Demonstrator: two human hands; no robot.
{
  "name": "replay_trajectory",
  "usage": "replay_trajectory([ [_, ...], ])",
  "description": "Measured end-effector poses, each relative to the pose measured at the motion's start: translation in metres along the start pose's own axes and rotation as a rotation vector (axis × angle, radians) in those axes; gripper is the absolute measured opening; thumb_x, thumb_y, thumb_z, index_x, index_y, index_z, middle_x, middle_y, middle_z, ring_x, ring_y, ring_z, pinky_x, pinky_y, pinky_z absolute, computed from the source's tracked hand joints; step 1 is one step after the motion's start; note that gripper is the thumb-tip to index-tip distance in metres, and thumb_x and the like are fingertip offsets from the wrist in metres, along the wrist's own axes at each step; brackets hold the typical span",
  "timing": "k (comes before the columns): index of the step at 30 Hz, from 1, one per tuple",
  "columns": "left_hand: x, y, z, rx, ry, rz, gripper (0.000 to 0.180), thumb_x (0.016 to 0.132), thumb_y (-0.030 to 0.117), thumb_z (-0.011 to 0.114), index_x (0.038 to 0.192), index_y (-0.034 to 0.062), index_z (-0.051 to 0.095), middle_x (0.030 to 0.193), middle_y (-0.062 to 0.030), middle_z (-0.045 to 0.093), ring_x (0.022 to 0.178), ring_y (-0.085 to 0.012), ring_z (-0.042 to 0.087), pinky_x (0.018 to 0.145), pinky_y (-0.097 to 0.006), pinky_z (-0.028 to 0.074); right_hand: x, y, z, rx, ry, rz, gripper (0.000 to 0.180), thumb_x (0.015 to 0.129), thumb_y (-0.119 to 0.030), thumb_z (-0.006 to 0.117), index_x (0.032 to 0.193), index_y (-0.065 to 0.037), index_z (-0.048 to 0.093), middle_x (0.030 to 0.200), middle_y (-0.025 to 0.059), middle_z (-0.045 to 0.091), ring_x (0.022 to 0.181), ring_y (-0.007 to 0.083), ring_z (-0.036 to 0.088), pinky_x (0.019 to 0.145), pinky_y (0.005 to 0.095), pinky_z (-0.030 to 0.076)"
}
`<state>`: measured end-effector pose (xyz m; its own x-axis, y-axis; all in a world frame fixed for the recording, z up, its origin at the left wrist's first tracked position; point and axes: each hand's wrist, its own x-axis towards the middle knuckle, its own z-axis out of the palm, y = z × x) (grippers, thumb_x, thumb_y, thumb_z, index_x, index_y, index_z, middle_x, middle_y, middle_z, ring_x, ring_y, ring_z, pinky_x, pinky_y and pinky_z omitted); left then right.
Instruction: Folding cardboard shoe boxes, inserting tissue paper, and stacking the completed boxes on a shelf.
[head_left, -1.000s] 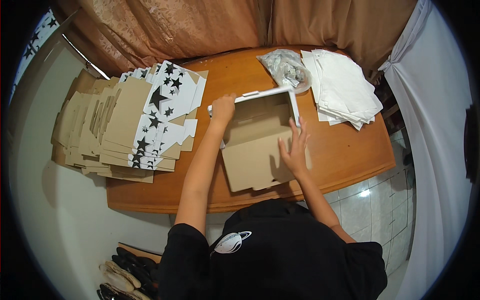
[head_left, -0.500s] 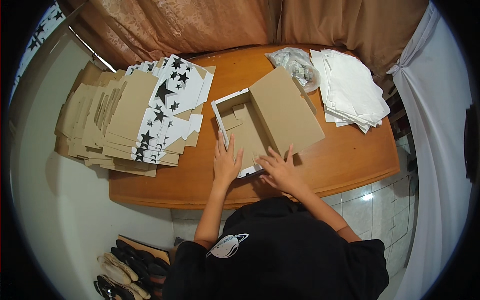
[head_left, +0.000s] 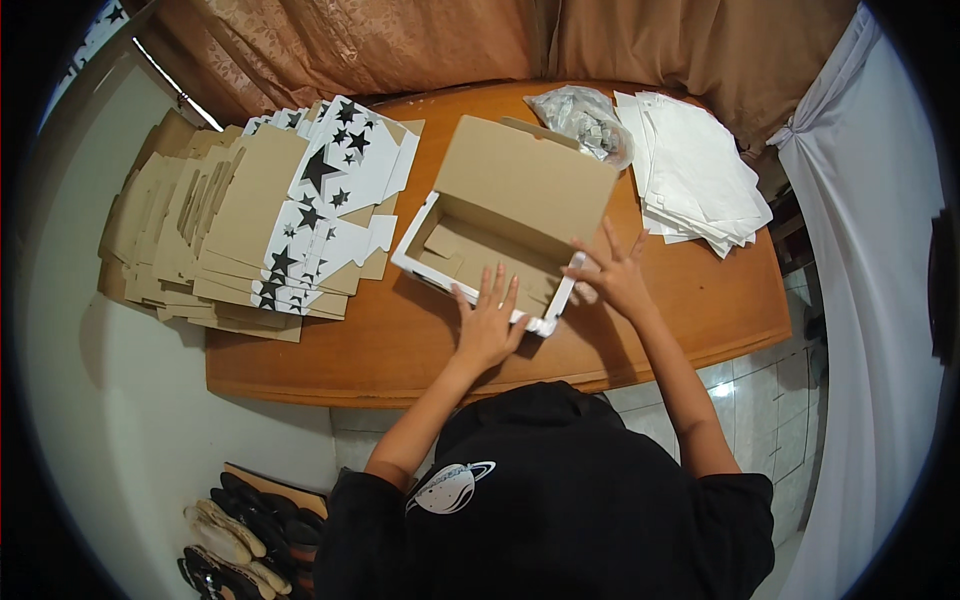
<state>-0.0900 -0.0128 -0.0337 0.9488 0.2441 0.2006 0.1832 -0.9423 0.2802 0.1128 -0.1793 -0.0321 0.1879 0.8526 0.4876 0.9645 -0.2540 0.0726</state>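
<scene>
An open cardboard box (head_left: 520,165) stands in the middle of the table, brown inside with white outer edges. Its lid is raised along the far side. My left hand (head_left: 488,325) lies with fingers spread over the near wall of the box. At the right end wall, my right hand (head_left: 618,278) touches the rim near the lid's hinge, its fingers apart. Neither hand grips anything. The inside of the box shows a brown floor and folded flaps.
To the left lies a pile of flat cardboard blanks (head_left: 240,215), some white with black stars. A clear plastic bag (head_left: 580,115) of small items and a stack of white sheets (head_left: 695,170) sit at the back right of the wooden table (head_left: 700,300). Shoes (head_left: 255,530) stand on the floor at lower left.
The box has been turned anticlockwise, so its lid now rises at the far side. My right hand has moved right to the end wall; my left has shifted right along the near wall.
</scene>
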Motion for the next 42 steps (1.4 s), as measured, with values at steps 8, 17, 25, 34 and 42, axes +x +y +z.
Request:
replay_trajectory([
  [8,0.046,0.067,0.028,-0.046,0.076,0.061,0.075,0.086,0.048,0.043,0.14,0.0021,0.016,0.146,-0.0233,0.005,0.135,-0.038,0.006,0.092,-0.071,-0.005,0.015,0.024,-0.004,-0.033,0.017,0.285,0.042,0.07,-0.015,0.068,0.105,-0.037,0.063,0.141,-0.0023,0.032,0.134,0.0393,0.011,0.094,0.0737,0.004],
  [17,0.145,0.097,0.04,-0.138,0.116,0.351,0.062,0.086,0.033,0.049,0.134,-0.0011,0.031,0.146,-0.0192,0.014,0.135,-0.0339,0.012,0.1,-0.065,-0.001,-0.044,0.048,-0.023,0.034,0.146,0.754,0.035,0.078,-0.016,0.058,0.113,-0.022,0.058,0.138,0.0022,0.035,0.133,0.0389,0.013,0.092,0.074,-0.005],
  [25,0.217,0.144,0.086,-0.076,-0.002,0.527,0.058,0.084,0.036,0.048,0.129,0.001,0.041,0.144,-0.0171,0.023,0.134,-0.0329,0.017,0.101,-0.065,0.001,-0.086,0.128,-0.019,-0.151,0.132,1.023,0.029,0.079,-0.015,0.056,0.107,-0.012,0.061,0.134,0.0045,0.041,0.132,0.0385,0.018,0.093,0.0737,-0.005],
  [34,0.251,0.181,0.131,-0.084,-0.119,0.531,0.054,0.086,0.036,0.046,0.128,0.0023,0.043,0.136,-0.0178,0.037,0.128,-0.038,0.028,0.099,-0.067,0.006,-0.108,0.19,-0.002,-0.14,-0.123,0.961,0.036,0.08,-0.013,0.052,0.116,-0.007,0.054,0.139,0.0015,0.034,0.134,0.037,0.012,0.096,0.0723,0.003],
  [42,0.261,0.185,0.134,-0.7,-0.101,0.307,0.049,0.086,0.028,0.052,0.125,-0.0002,0.043,0.119,-0.0212,0.05,0.111,-0.0369,0.046,0.095,-0.05,0.034,-0.109,0.181,-0.018,-0.058,-0.044,0.883,0.038,0.08,-0.006,0.051,0.118,-0.004,0.051,0.136,0.0027,0.039,0.132,0.0373,0.018,0.099,0.069,0.003],
])
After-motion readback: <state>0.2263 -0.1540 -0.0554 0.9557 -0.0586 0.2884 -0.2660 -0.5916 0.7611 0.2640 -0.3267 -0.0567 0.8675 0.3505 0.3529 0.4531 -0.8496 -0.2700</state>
